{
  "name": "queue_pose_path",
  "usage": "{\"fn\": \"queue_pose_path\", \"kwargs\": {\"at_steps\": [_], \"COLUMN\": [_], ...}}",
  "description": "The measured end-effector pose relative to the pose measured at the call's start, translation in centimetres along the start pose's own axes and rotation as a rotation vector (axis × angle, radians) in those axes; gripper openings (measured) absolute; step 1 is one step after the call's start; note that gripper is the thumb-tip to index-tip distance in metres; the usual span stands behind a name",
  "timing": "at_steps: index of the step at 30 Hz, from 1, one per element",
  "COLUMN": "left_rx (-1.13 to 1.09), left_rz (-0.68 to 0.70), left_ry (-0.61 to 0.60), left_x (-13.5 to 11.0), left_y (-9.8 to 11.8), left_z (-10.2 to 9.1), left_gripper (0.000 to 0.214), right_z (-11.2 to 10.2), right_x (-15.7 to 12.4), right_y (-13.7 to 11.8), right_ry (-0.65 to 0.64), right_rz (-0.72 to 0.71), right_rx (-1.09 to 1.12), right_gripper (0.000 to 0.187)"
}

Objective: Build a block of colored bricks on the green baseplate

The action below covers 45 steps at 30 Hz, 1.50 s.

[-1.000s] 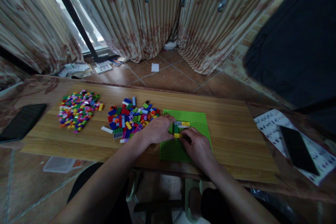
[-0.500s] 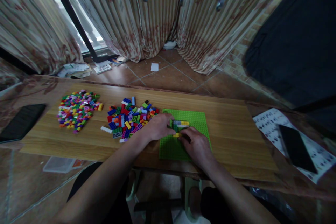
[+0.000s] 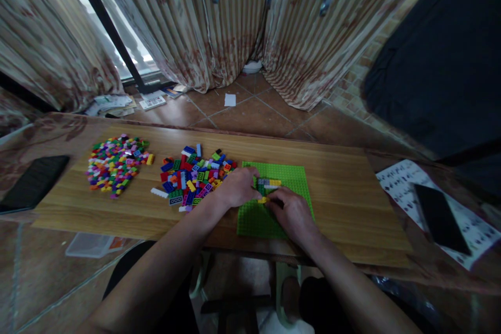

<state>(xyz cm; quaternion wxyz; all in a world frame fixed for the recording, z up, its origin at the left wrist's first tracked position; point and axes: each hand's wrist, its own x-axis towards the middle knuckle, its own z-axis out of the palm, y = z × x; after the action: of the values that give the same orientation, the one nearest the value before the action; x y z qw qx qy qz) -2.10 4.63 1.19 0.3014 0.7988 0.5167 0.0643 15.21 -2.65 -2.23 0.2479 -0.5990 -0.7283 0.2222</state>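
Note:
A green baseplate [image 3: 291, 177] lies on the wooden board [image 3: 344, 203] in front of me. On it stands a small brick build [image 3: 269, 183] with grey, yellow and green pieces. My left hand [image 3: 237, 188] rests at the plate's left edge, fingers curled against the build. My right hand [image 3: 291, 215] lies on the plate just below the build, fingertips pinched on a small yellow brick [image 3: 263, 200] at its base.
A pile of larger mixed bricks [image 3: 191, 177] lies left of the plate, a pile of small bricks [image 3: 115, 162] further left. A dark phone [image 3: 33, 181] sits at far left; another phone [image 3: 440, 216] lies on a printed sheet [image 3: 403, 182] at right.
Both hands stay at the build, shifting very slightly upward and left in the view. The bricks and plate have not moved.

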Motion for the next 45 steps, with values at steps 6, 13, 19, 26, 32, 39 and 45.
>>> {"fn": "queue_pose_path", "kwargs": {"at_steps": [6,13,19,26,32,39,45], "left_rx": [0.023,0.056,0.072,0.062,0.071,0.075,0.05], "left_rz": [-0.056,-0.045,-0.006,0.031,0.013,0.014,-0.04], "left_ry": [-0.013,0.013,-0.02,-0.027,-0.03,-0.025,-0.013], "left_x": [0.1,-0.3,-0.1,-0.2,-0.3,-0.2,-0.4], "left_y": [0.6,0.7,0.3,0.4,0.7,0.6,1.1], "left_z": [-0.2,0.0,-0.1,-0.2,-0.4,-0.2,-0.1], "left_gripper": [0.051,0.048,0.048,0.041,0.042,0.042,0.043], "right_z": [0.1,-0.2,-2.0,-3.1,-2.7,-1.9,-2.0], "right_x": [0.3,0.4,0.6,0.9,1.0,1.7,2.4], "right_y": [0.1,-0.3,-0.1,0.4,0.1,-0.2,0.0], "right_ry": [-0.025,-0.05,-0.089,-0.029,-0.057,-0.091,-0.115], "right_rz": [0.029,0.048,0.13,0.119,0.161,0.266,0.283], "right_rx": [0.011,0.012,0.14,0.17,0.153,0.094,0.042], "right_gripper": [0.005,0.005,0.016,0.017,0.016,0.012,0.013]}}
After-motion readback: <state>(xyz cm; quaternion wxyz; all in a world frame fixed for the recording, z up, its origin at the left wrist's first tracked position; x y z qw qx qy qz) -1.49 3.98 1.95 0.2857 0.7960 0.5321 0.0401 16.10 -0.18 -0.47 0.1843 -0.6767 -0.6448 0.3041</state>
